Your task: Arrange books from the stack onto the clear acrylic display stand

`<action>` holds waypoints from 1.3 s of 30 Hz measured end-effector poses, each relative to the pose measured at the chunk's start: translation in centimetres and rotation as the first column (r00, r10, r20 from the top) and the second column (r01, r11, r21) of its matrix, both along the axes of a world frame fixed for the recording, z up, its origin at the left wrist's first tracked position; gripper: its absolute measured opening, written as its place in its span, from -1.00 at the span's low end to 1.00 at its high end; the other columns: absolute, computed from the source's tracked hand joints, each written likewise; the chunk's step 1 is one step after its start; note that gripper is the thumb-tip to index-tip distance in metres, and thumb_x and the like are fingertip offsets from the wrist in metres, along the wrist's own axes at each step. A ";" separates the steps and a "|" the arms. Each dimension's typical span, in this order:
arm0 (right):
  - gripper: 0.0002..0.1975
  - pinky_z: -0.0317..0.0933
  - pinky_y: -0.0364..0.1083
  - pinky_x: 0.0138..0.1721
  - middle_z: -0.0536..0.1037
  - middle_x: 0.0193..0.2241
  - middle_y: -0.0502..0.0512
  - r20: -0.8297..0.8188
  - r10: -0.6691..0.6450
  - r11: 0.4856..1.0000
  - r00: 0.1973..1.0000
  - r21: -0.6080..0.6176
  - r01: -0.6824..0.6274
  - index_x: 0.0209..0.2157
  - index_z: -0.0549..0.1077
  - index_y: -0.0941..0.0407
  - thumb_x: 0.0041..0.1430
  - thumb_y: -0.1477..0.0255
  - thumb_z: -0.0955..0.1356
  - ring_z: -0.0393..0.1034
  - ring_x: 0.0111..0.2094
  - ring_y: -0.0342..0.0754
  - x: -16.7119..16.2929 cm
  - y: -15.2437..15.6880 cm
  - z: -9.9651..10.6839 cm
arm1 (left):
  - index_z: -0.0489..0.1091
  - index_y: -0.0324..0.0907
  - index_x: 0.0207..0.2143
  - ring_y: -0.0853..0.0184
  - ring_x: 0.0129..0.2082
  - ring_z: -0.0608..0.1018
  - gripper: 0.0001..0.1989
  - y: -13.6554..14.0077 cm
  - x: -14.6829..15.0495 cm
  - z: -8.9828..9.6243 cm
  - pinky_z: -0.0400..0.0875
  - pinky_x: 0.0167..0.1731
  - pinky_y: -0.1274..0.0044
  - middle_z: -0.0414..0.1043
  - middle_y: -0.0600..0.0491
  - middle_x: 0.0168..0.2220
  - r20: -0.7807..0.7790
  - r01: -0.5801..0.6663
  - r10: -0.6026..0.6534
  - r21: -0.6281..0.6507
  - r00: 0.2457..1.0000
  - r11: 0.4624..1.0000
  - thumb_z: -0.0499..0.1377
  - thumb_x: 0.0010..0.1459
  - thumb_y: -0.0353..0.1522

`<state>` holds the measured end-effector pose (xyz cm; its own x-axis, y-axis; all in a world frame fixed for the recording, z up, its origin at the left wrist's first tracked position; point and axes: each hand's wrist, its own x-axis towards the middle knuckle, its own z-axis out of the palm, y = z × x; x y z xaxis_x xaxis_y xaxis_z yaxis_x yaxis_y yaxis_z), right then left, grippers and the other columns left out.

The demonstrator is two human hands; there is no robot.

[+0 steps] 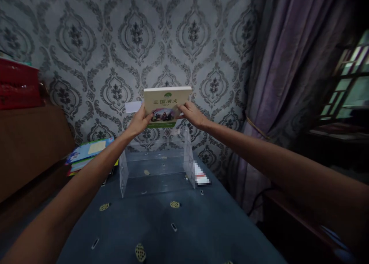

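A thick paperback book (166,108) with a cream cover, a picture and a green band is held up in front of the wall, its cover facing me. My left hand (140,121) grips its lower left side, the thumb lying on the cover. On the opposite edge, my right hand (193,114) is closed on the book in the same way. Below the book, a clear plastic rack (188,156) stands on the dark blue tabletop (198,225). Its shelves hold nothing that I can see. The fingers behind the book are hidden.
Books and booklets (89,152) lie stacked to the left, beside a brown wooden cabinet (31,148) with a red box (19,85) on top. A blurred white and red item (201,174) lies right of the rack. A purple curtain (276,75) hangs at the right.
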<state>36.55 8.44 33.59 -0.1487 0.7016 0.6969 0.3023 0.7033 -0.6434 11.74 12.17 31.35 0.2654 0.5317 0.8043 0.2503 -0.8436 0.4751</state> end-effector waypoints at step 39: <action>-0.65 0.50 0.04 -0.40 0.61 -0.23 0.21 0.072 -0.167 0.964 0.983 -0.198 0.178 -0.26 0.47 0.08 0.19 0.07 0.38 0.50 -0.26 0.13 5.9 6.5 -3.0 | 0.48 -0.17 -0.12 0.30 -0.43 0.53 -0.73 2.7 5.9 -1.0 0.35 -0.55 0.59 0.55 0.03 -0.37 -0.125 -0.026 -0.051 -0.545 0.991 0.838 0.25 0.16 -0.25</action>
<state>42.41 14.96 30.56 -0.0465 0.8456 0.5318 0.4461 0.4939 -0.7464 17.61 14.86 30.40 0.3555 0.8693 0.3435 0.3326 -0.4611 0.8226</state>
